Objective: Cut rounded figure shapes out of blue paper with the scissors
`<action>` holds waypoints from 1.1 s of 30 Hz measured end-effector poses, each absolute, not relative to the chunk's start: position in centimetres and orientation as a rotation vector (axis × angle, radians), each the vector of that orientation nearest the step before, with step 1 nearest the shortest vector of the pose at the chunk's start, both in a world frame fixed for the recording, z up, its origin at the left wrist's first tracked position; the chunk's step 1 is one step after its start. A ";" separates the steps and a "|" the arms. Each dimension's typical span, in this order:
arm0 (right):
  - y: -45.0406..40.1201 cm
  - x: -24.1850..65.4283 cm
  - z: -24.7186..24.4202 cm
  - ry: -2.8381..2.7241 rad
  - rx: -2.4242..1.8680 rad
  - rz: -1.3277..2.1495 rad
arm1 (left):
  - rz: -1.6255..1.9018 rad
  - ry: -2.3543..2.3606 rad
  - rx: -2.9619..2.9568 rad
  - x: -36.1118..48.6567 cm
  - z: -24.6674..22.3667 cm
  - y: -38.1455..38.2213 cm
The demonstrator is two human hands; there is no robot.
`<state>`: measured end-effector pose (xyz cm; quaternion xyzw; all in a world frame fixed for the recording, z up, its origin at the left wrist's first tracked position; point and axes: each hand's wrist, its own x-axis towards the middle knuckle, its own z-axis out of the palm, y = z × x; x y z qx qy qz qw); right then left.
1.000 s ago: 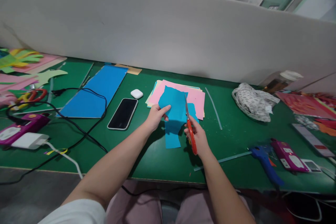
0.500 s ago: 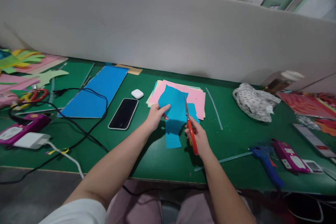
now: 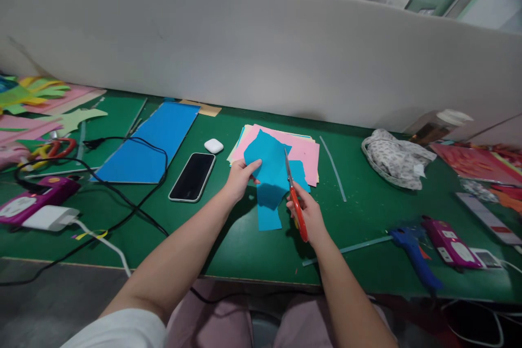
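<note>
My left hand (image 3: pixel 241 178) pinches the left edge of a blue paper piece (image 3: pixel 267 155), thumb on top. Red-handled scissors (image 3: pixel 299 211) are in my right hand (image 3: pixel 309 212), their blades pointing up and lying against the right side of that paper. Under the held piece, more blue paper (image 3: pixel 269 218) rests on the green table. Behind it is a stack of coloured sheets with a pink sheet (image 3: pixel 308 152) on top. The fingers of my right hand are partly hidden behind the scissor handles.
On the left lie a phone (image 3: pixel 192 177), a white case (image 3: pixel 213 145), a blue board (image 3: pixel 153 144) and a black cable (image 3: pixel 134 207). A patterned cloth bundle (image 3: pixel 393 160), a blue glue gun (image 3: pixel 416 261) and a purple power strip (image 3: pixel 452 243) are on the right.
The held blue paper and my left hand have shifted slightly left and up. The scissor blades have moved a little to the left along the paper.
</note>
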<state>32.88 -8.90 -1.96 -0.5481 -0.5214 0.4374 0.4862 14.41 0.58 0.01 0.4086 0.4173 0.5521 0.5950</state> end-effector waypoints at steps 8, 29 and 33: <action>-8.9 33.0 -2.2 -1.270 -1.331 1.076 | 1.298 0.967 0.950 14.2 -0.2 0.8; -9.0 33.0 -2.4 -1.288 -1.326 1.117 | 1.394 1.001 0.901 13.9 -0.9 1.5; -9.1 32.8 -2.3 -1.303 -1.334 1.148 | 1.433 1.020 0.898 13.9 -1.1 1.8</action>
